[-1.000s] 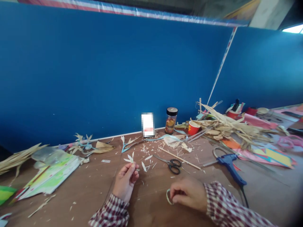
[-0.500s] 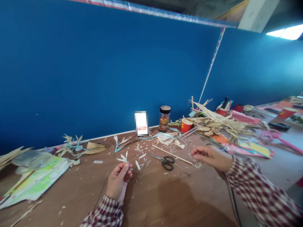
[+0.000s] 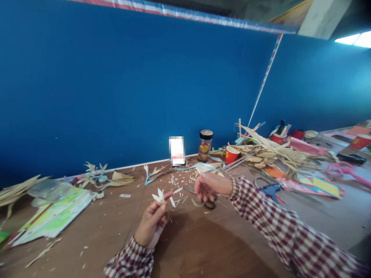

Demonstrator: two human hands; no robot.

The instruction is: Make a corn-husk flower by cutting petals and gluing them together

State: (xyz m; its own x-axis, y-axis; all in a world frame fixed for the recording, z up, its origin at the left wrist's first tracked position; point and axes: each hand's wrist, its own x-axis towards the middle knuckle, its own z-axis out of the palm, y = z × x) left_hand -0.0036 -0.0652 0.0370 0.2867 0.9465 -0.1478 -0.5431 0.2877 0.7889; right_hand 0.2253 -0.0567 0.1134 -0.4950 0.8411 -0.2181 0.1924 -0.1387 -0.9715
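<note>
My left hand (image 3: pixel 154 221) pinches the base of a small white flower (image 3: pixel 159 196) with pointed petals that look cut from corn husk. Its index finger is partly stretched out. To the right, my right hand (image 3: pixel 209 187) hovers over the scissors (image 3: pixel 210 204), fingers curled and slightly blurred. A pale curled strip (image 3: pixel 197 202) hangs from its fingertips; how they grip it is not clear. The scissors' dark handles are partly hidden behind that hand. Loose white petals (image 3: pixel 173 201) lie on the table between the two hands.
A lidded jar (image 3: pixel 205 146), a red paper cup (image 3: pixel 232 153) and a heap of dry corn husks (image 3: pixel 278 152) stand along the blue partition (image 3: pixel 145 85). A blue glue gun (image 3: pixel 271 190) lies beyond my right forearm. Left are a painted sheet (image 3: pixel 55 216) and husk flowers (image 3: pixel 100 174).
My right hand has swung left from the table's right side to above the scissors, the pale strip moving with it. My left hand keeps the flower; its index finger has extended.
</note>
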